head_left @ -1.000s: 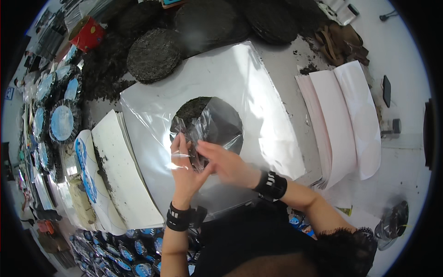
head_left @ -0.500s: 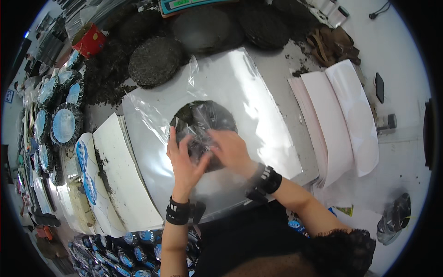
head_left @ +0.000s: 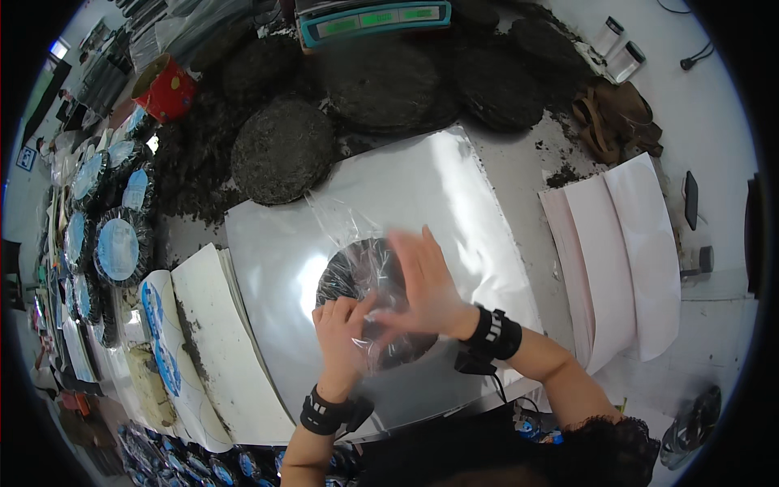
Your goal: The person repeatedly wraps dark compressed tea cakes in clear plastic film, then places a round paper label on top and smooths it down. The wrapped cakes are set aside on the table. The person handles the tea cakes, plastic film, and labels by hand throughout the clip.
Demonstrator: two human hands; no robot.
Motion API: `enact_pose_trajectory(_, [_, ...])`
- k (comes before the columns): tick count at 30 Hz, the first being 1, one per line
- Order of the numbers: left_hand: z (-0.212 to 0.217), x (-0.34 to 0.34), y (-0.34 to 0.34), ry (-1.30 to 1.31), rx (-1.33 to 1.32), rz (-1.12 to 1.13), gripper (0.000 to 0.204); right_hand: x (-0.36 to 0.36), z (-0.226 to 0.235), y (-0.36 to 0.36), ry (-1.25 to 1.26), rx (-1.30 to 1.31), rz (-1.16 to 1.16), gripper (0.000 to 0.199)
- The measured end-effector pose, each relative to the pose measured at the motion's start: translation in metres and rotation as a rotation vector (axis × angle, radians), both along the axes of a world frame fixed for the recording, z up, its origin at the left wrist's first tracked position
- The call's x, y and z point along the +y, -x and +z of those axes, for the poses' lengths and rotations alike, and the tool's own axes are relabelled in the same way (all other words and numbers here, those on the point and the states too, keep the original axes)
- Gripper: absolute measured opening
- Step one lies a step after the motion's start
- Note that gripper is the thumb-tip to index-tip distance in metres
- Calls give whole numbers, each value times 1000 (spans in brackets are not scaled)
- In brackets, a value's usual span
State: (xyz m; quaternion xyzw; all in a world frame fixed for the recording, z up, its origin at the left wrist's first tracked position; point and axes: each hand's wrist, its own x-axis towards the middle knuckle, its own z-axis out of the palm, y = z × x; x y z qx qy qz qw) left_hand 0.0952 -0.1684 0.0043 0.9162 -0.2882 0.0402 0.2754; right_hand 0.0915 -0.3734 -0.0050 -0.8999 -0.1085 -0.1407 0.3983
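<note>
Hands point(head_left: 345, 329) point(head_left: 426, 284) pressing crinkly clear film point(head_left: 369, 260), round dark crumbly cake point(head_left: 357, 280)

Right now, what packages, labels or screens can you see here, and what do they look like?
Scale display: top centre, teal casing, green lit panels.
Wrapped discs with round blue labels: left edge, in a row.
Clear film wrap: centre, around a dark disc under both hands.
Small blue sign: far left.
</note>
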Motion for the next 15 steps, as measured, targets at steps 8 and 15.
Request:
enact_pose_trajectory(8, [-2, -14, -4, 257, 134, 31, 54, 3, -22, -9, -308, -62, 85, 54])
enact_pose_trajectory(15, [-23, -12, 3, 284, -218, -10, 54, 64, -5, 43, -361, 8, -97, 57])
